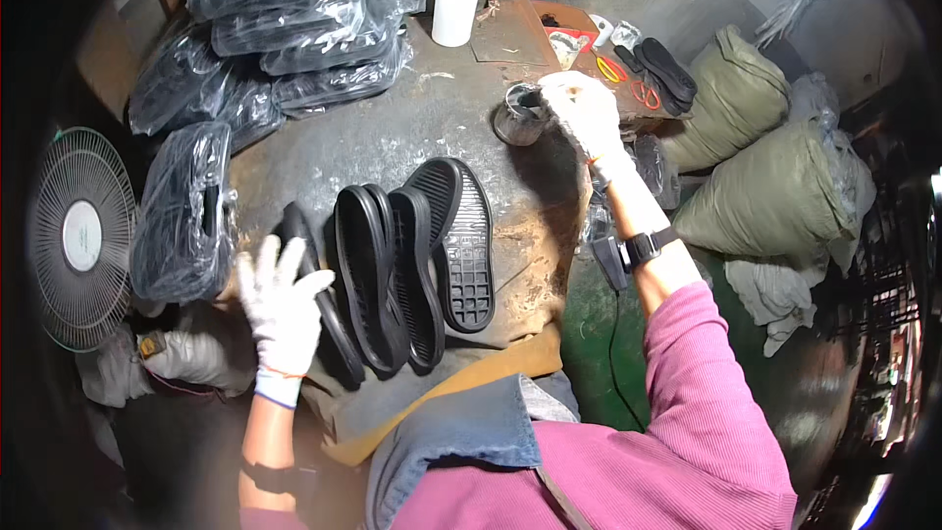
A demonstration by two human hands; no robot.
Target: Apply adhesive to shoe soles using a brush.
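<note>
Several black shoe soles (369, 280) stand and lean together at the near middle of the worktable, and one sole with a ribbed and gridded face (465, 270) lies flat at their right. My left hand (280, 299), in a white glove, has its fingers spread beside the leftmost sole (324, 309), the thumb against or just over it. My right hand (582, 110), also gloved, is at the rim of a dark-stained metal can (520, 116). Its fingers look closed, but what they hold, if anything, is hidden.
Plastic-wrapped bundles of black soles (294, 25) are piled at the far left, with another bundle (184, 211) beside a fan (82, 236). A white bottle (457, 2), scissors (610, 67) and a dark sole pair (667, 74) stand or lie at the back. Green sacks (770, 186) crowd the right.
</note>
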